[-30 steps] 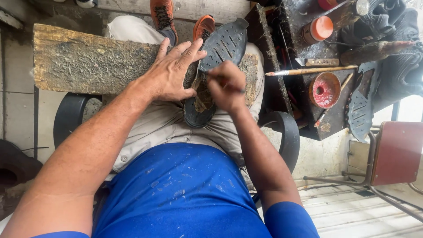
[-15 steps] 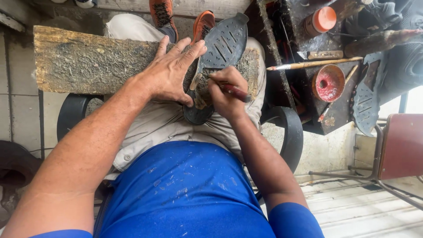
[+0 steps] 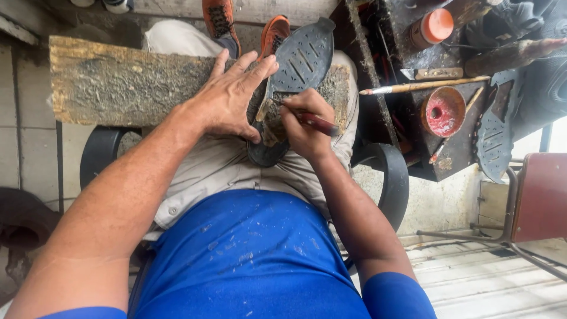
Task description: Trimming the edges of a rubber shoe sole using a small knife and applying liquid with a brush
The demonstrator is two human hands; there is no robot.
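Mid-job on the lap board point(image 3: 130, 85): left hand point(image 3: 227, 100) pressing flat on the shoe sole point(image 3: 295, 77), right hand point(image 3: 304, 121) grip clamped on a brush point(image 3: 316, 122), coating seemingly unfinished.

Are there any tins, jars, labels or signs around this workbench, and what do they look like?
No labels, signs or screens show.
Container with orange lid: top right on the dark bench, cylindrical, lying tilted, body smeared dark.
Open red tin: right of the right hand, round, red inside, grimy rim.
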